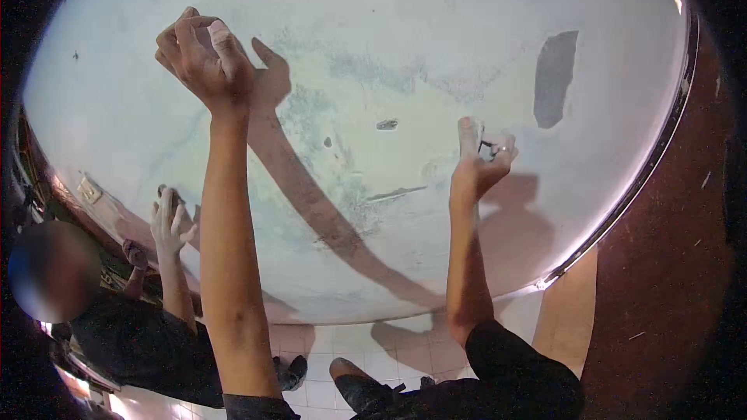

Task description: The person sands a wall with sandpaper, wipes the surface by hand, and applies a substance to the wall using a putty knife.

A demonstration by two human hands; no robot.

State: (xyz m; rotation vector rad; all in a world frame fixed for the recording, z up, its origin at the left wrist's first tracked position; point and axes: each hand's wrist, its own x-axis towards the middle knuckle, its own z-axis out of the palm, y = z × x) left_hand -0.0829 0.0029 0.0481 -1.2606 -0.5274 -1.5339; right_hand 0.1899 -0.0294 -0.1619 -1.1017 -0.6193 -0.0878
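Note:
My left hand (204, 58) is raised over the upper left of a large pale, curved panel (373, 264). Its fingers are curled in, with a greyish patch between thumb and fingers that I cannot make out. Lower and to the right, my right hand (486, 149) is closed at the panel, its thumb pointing up and whitened by dust. What it grips, if anything, is too small to tell. Between the hands the panel shows greenish areas, small dark spots and a thin scrape. A dark grey patch (555, 79) lies right of my right hand.
At the lower left a person in dark clothing (144, 342) has a dusty hand (171, 222) at the panel. A small pale block (90, 189) is near the panel's left edge. Tiled floor (331, 354) shows below, a brown surface (654, 264) at right.

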